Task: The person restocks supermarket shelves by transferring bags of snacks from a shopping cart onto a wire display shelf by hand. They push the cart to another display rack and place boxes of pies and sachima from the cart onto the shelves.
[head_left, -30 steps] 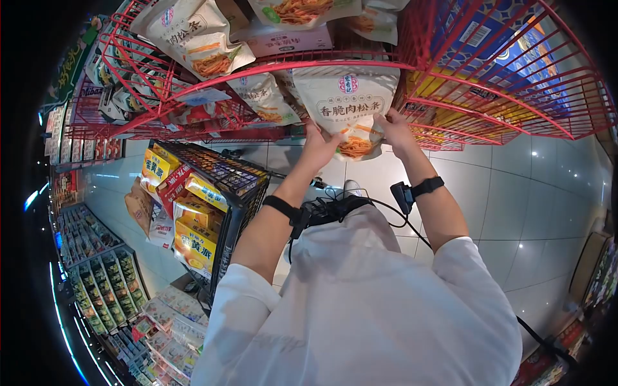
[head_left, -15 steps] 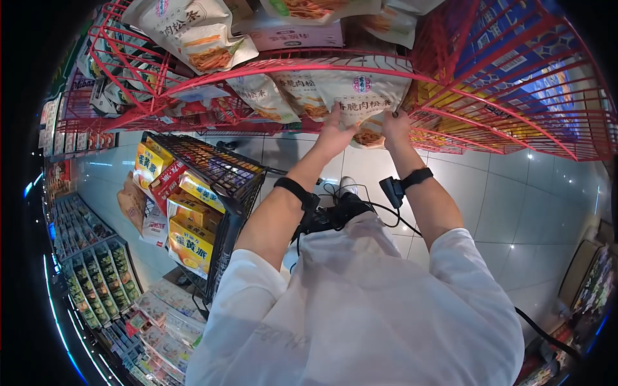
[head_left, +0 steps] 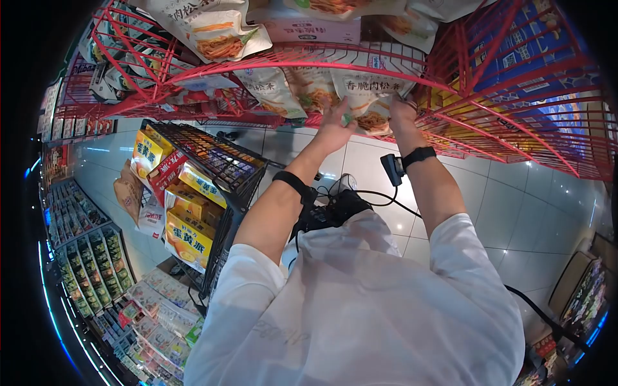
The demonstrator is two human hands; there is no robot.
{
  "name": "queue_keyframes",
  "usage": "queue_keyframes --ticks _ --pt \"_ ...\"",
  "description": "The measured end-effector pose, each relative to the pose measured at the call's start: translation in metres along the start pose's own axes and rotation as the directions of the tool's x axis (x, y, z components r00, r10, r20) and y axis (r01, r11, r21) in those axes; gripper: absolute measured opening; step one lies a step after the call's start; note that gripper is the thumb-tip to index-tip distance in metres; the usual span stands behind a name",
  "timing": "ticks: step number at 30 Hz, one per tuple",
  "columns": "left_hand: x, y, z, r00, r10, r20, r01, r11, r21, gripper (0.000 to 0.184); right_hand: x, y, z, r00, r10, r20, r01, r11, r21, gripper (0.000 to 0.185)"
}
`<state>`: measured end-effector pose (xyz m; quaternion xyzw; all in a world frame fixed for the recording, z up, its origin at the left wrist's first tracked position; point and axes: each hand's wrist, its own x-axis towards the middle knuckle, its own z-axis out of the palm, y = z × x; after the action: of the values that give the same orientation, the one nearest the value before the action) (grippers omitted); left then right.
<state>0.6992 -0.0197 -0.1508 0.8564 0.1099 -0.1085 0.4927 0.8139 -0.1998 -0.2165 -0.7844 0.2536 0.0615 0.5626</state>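
A white snack bag (head_left: 368, 86) with dark lettering and a picture of brown strips stands at the red wire rack, its upper part behind the wires. My right hand (head_left: 403, 114) is at the bag's right edge, fingers curled against it; the fingertips are partly hidden. Close to the lower left edge, my left hand (head_left: 335, 128) has its fingers apart. Whether it touches the bag I cannot tell. Similar bags, a middle one (head_left: 311, 87) and a left one (head_left: 273, 90), stand beside it in the same row.
Along the red wire rack (head_left: 257, 64), more snack bags (head_left: 225, 35) and a pink box (head_left: 315, 30) lie higher up. Blue packages (head_left: 515, 55) fill the right section. A black shopping cart (head_left: 222, 167) with yellow boxes (head_left: 190, 235) stands to my left on the tiled floor (head_left: 444, 186).
The bag has shifted deeper behind the rack's wires. My left hand has come off its front and spread its fingers, while my right hand has stayed at its right edge.
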Motion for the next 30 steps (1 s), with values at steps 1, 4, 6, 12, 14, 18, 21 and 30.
queue_keyframes --ticks 1,4,6,12,14,18,21,30 --pt "0.004 -0.005 -0.001 1.000 -0.017 -0.006 0.017 0.999 0.029 0.075 0.007 -0.002 0.001 0.998 0.065 0.021 -0.063 0.996 -0.063 0.043" --pt "0.007 -0.018 -0.005 0.998 -0.031 -0.048 0.034 0.997 0.069 0.066 0.053 0.030 0.022 0.953 -0.302 -0.002 0.267 0.843 -0.467 0.047" --pt "0.001 -0.033 -0.009 0.995 -0.039 -0.086 0.046 0.996 0.082 0.060 0.033 0.007 0.022 0.920 -0.379 -0.100 0.318 0.872 -0.373 0.050" --pt "-0.033 -0.059 -0.035 0.992 -0.019 -0.122 0.001 0.990 -0.141 0.041 0.050 -0.003 0.024 0.971 -0.216 -0.107 0.174 0.936 -0.306 0.049" --pt "-0.047 -0.070 -0.041 0.978 -0.193 -0.085 0.159 0.940 -0.302 0.040 0.056 -0.003 0.026 0.968 -0.217 -0.129 0.170 0.937 -0.304 0.049" --pt "-0.102 -0.045 -0.076 0.976 -0.144 -0.161 0.089 0.948 -0.306 0.036 0.061 0.005 0.033 0.974 -0.155 -0.165 0.116 0.967 -0.225 0.049" --pt "-0.150 -0.013 -0.111 0.974 -0.105 -0.201 0.038 0.949 -0.314 0.037 0.044 0.011 0.029 0.994 0.102 -0.038 -0.097 0.990 0.106 0.049" --pt "-0.282 0.030 -0.178 0.824 -0.171 -0.540 -0.131 0.870 -0.476 0.036 -0.051 0.015 0.108 0.703 0.155 0.694 -0.049 0.984 -0.170 0.065"
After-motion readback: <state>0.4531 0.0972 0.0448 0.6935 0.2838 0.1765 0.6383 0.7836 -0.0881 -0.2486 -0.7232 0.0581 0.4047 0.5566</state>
